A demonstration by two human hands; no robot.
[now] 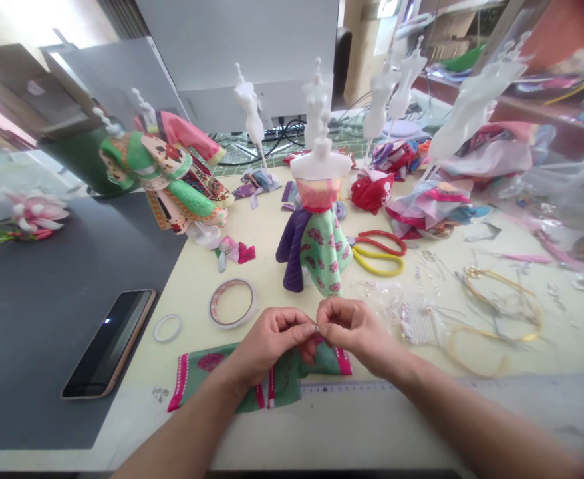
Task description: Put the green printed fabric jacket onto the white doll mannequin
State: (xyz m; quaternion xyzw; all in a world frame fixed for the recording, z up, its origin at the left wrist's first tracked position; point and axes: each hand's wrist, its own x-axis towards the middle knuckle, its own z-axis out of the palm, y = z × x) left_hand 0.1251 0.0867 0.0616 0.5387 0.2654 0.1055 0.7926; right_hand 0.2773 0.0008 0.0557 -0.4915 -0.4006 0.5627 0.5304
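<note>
Pinching is the state of both hands: the left hand (pixel 272 342) and the right hand (pixel 356 329) meet fingertip to fingertip at the front-middle of the tabletop (pixel 195 283), closed together on a small bright piece (pixel 316 326). It is too small to identify.

Directly beneath the hands, near the front edge, lies a green cloth (pixel 207 369) with pink trim, flat but creased under the left wrist. A ruler (pixel 372 386) runs along the front edge, touching the cloth's right end. A dressed mannequin (pixel 319 246) stands upright at the centre, just behind the hands. A tape roll (pixel 232 303) and a small ring (pixel 167 328) lie left of centre. Red and yellow scissors (pixel 379 253) lie right of the mannequin. A bead strip (pixel 416 319) and gold wire (pixel 496 313) are spread toward the right edge. A phone (pixel 110 342) rests on the dark mat at the left.

Risks, as judged:
- The pinched piece could slip, because only the fingertips grip it. It would be hard to find among the cloth's print or the loose beads nearby.
- A forward push of the knuckles could tip the mannequin, which stands close.
- The left forearm could drag the cloth off the front edge.
</note>
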